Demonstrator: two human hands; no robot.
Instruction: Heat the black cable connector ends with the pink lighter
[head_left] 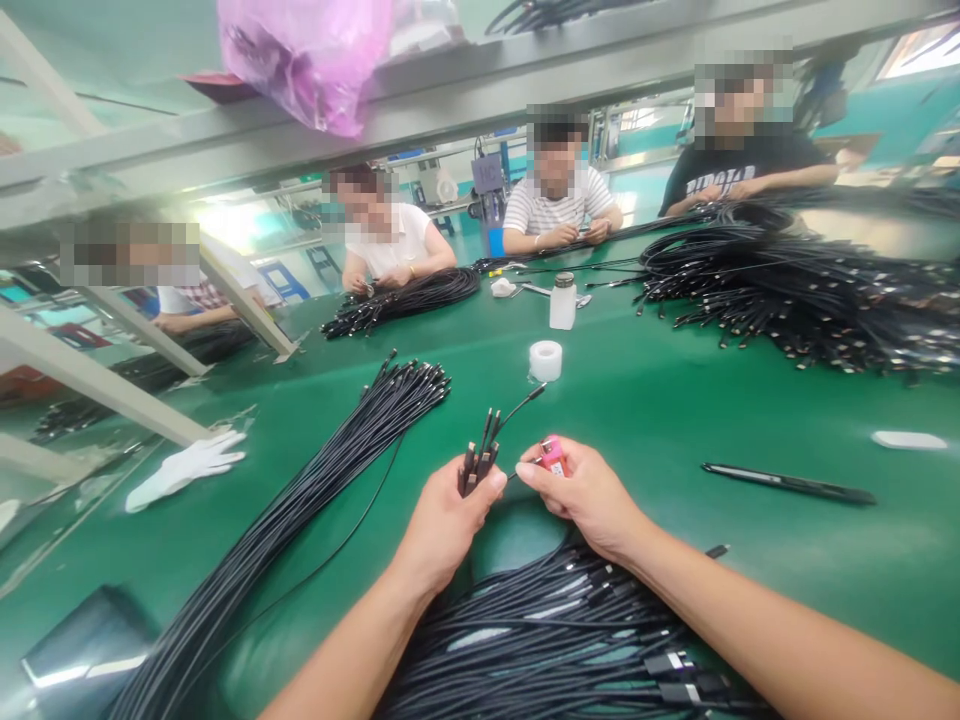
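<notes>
The green table (pixel 637 420) is stretching out, co-workers (pixel 559 208) sitting beyond at twelve. A white glove (pixel 184 472) is lying at my ten o'clock, a cable bundle (pixel 300 500) running up to eleven. At twelve, my left hand (pixel 442 515) is gripping black connectors (pixel 480 462), probably light, rigid, best taken by their bodies, their cords flexing. At one, my right hand (pixel 589 485) is pinching a small pink piece (pixel 553 456); a black pen-like tool (pixel 787 483) is resting at two.

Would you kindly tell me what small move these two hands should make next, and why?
Probably, the right hand should bring the small pink item slightly closer to the left hand: the left hand grips a bunch of black cable ends with their tips exposed, and the pink item is held just to their right, apart from them.
</notes>
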